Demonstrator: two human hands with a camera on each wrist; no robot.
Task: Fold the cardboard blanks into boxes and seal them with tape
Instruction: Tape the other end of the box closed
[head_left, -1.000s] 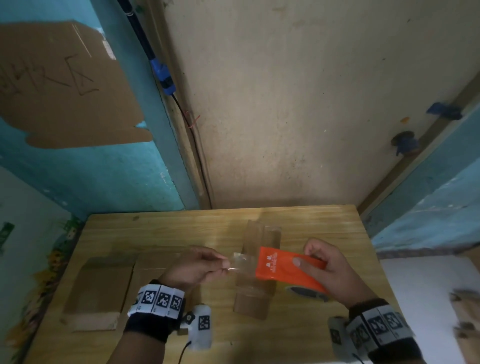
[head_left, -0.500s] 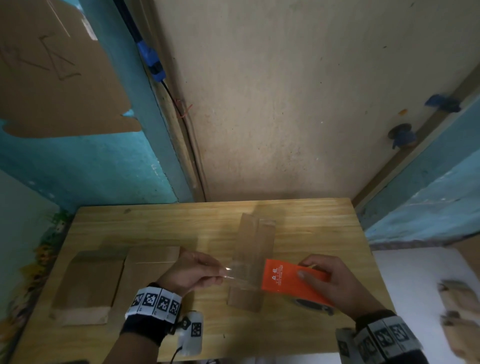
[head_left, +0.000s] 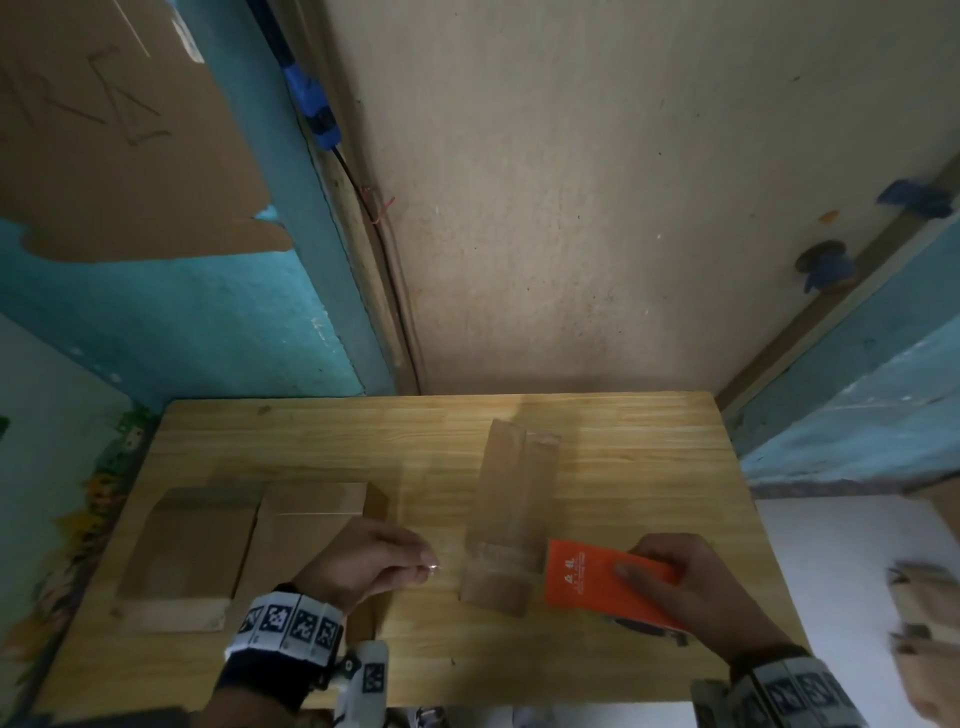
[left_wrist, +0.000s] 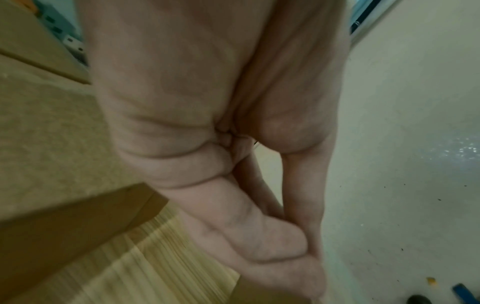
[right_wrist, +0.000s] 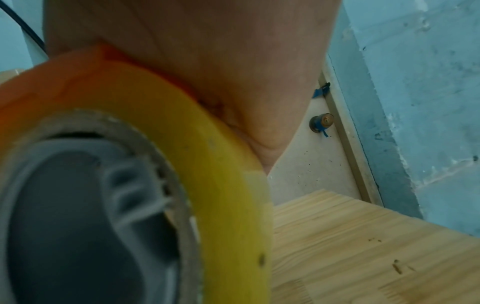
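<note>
A narrow folded cardboard box (head_left: 511, 514) lies lengthwise in the middle of the wooden table (head_left: 623, 441). My right hand (head_left: 675, 582) grips an orange tape dispenser (head_left: 597, 577) just right of the box's near end; its yellowish tape roll (right_wrist: 207, 164) fills the right wrist view. A clear strip of tape (head_left: 488, 558) stretches from the dispenser across the box's near end to my left hand (head_left: 374, 561), which pinches its free end between thumb and fingertips (left_wrist: 298, 236).
Two flat cardboard blanks (head_left: 192, 551) (head_left: 311, 525) lie side by side on the table's left part. More cardboard pieces (head_left: 924, 623) sit off the table at the right edge. A wall and door frame stand behind the table.
Both hands have moved apart and lower, drawing the tape strip longer. The strip now spans the box's near end instead of hanging above it.
</note>
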